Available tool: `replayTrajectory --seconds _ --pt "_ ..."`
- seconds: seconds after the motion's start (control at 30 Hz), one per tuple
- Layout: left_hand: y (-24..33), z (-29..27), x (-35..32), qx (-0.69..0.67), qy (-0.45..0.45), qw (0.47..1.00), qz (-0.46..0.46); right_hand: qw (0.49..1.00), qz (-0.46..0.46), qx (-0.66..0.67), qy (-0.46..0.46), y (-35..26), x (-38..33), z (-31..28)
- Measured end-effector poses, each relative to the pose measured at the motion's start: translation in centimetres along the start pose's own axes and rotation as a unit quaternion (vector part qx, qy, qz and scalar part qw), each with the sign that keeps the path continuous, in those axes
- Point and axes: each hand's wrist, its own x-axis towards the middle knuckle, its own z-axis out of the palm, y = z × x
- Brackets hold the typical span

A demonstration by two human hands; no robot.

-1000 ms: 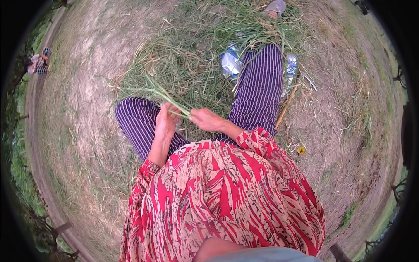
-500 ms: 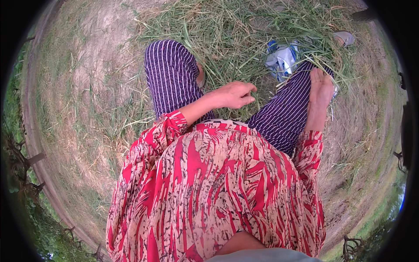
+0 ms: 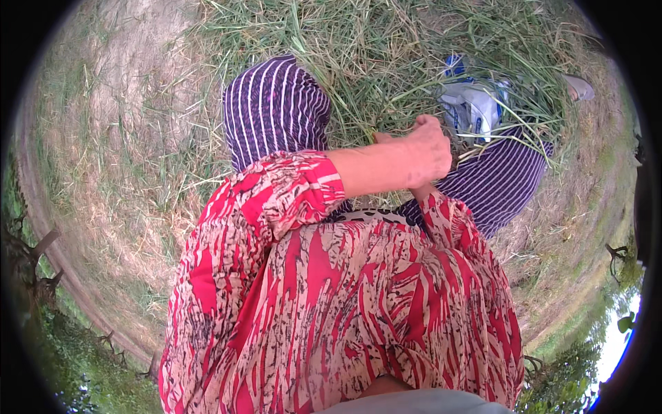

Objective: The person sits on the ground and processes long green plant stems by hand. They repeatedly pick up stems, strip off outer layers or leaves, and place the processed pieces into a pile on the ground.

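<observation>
My left hand [image 3: 427, 148] reaches across my lap with its fingers curled in a fist around green grass stems [image 3: 376, 134] at the near edge of the cut grass pile [image 3: 372, 62]. Only the wrist of my right hand [image 3: 419, 190] shows beneath the left hand; its fingers are hidden. Both hands meet between my knees, which are in purple striped trousers [image 3: 276, 110]. The sleeves are red and patterned.
A crumpled silver and blue foil bag [image 3: 476, 103] lies on the grass just beyond my right knee. A shoe [image 3: 579, 86] sits at the far right. Bare, dry ground [image 3: 117, 138] spreads to the left, with trees and bushes around the rim.
My left hand has moved right across my lap and closed. My right hand has drawn back from my right knee to under the left hand. The view has swung left.
</observation>
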Motion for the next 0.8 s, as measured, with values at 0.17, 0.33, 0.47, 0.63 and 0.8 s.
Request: replayTrajectory --seconds 0.17,0.33,0.47,0.63,0.8 --pt "1.9 -1.8 -1.2 -0.108 0.154 0.982 0.015 0.989 0.08 -0.062 -0.109 1.3 2.8 3.6" --pt "1.6 -3.3 -1.8 -0.044 0.115 0.992 -0.034 0.98 0.157 -0.047 -0.113 2.7 2.9 5.3" --pt "1.7 -4.9 -1.8 -0.089 0.065 0.994 0.01 0.979 0.172 -0.055 -0.093 3.7 2.4 5.6" --pt "1.0 -6.1 -1.8 -0.132 0.021 0.991 0.021 0.982 0.113 -0.041 -0.146 4.8 3.0 2.5" --pt "-1.5 -4.2 -2.1 -0.192 0.064 0.979 -0.019 0.917 0.389 -0.089 0.001 -8.5 1.5 -10.1"
